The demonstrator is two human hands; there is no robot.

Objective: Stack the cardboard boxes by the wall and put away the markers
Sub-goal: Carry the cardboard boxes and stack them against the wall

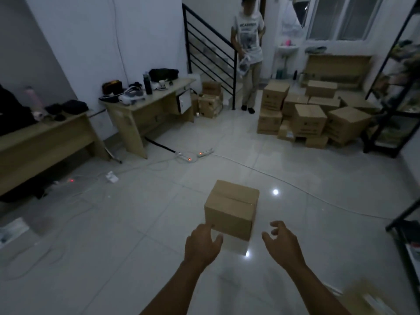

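Box: a closed cardboard box [231,210] is sitting alone on the glossy tiled floor [136,246], right in front of the two hands and well apart from everything else.
Left hand: the left hand [202,245] is reaching to the box's near left corner, fingers loosely spread; the fingertips are lying at the box's lower edge, but whether they are touching it cannot be told.
Right hand: the right hand [281,241] is hovering just beside the box's right side, fingers spread and slightly curled, holding nothing.
Box pile: a cluster of cardboard boxes [313,114] is standing by the far wall to the right, some stacked two high.
Small stack: more boxes [210,101] are sitting at the foot of the stairs [211,53], beside the far desk [145,110].
In the way: power strips [195,154] with lit switches and white cables [295,187] are lying across the floor between the box and the pile.
Other person: a person [247,53] in a white printed shirt is standing by the stair railing, holding something pale.
Right edge: a black metal shelf [395,98] is standing next to the pile.
Markers: none can be made out.
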